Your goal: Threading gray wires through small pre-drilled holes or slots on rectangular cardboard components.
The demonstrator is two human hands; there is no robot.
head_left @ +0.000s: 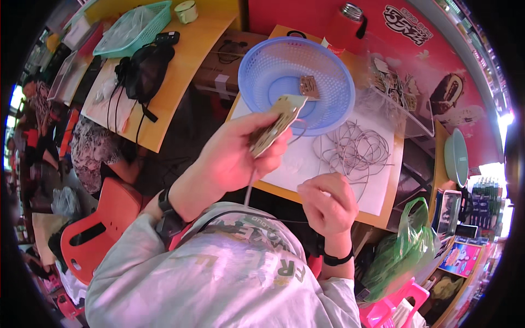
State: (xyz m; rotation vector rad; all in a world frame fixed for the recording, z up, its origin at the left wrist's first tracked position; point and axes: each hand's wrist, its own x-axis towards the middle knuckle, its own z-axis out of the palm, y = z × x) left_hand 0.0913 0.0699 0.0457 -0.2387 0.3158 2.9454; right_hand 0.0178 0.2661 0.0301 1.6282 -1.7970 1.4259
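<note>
My left hand [235,147] is wrapped round a small stack of flat brown-and-cream cards [279,124], held tilted above the table's near edge. A thin grey cord [250,188] hangs below this hand, and a bit of it curves out past the cards. My right hand [329,202] is closed in front of me, fingertips pressed together; what they pinch, if anything, is hidden. Beyond it a loose tangle of grey cord [355,150] lies on the white tabletop [377,194]. A similar brown piece [309,87] lies inside the blue plastic basket [254,68].
A red flask [345,27] stands behind the basket. Clear plastic with several cards [391,82] is at the back right. A green bag [404,257] sits at my right, an orange chair [101,229] at my left. Another table [164,123] bears a black bag [147,71].
</note>
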